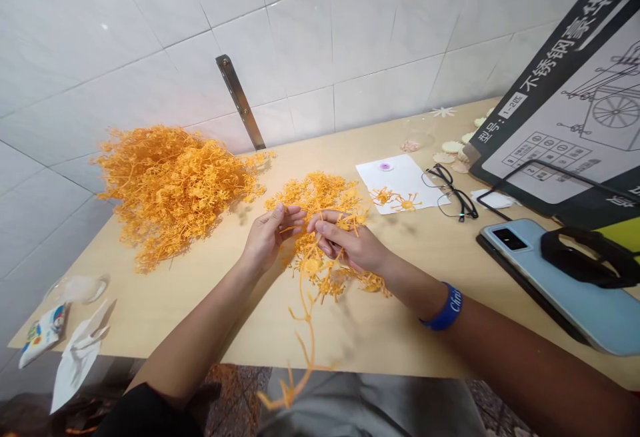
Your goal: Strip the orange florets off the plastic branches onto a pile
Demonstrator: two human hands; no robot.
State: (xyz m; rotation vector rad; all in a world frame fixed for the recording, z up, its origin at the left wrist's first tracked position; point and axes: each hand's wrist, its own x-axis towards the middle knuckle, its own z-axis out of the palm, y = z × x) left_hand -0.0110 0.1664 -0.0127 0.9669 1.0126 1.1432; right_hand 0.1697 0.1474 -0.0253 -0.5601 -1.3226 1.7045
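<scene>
My right hand (347,240) pinches an orange branching flower sprig (306,290) between thumb and fingers. Its thin stem dangles down past the table's front edge, with bare side twigs near the bottom. My left hand (273,234) is just to the left, palm turned inward, its fingers loosely stretched toward the right fingertips. A bit of orange stem shows beside the left fingers; whether they touch it I cannot tell. Behind and beneath both hands lies a smaller heap of orange flower sprigs (320,190), partly hidden by them.
A large orange bunch (175,187) sits at the left by the tiled wall. White paper (373,174) with small orange pieces, eyeglasses (453,194), a light-blue phone (565,284) and a printed box (565,104) are at the right. A tissue (83,357) and small packet (44,336) lie front left.
</scene>
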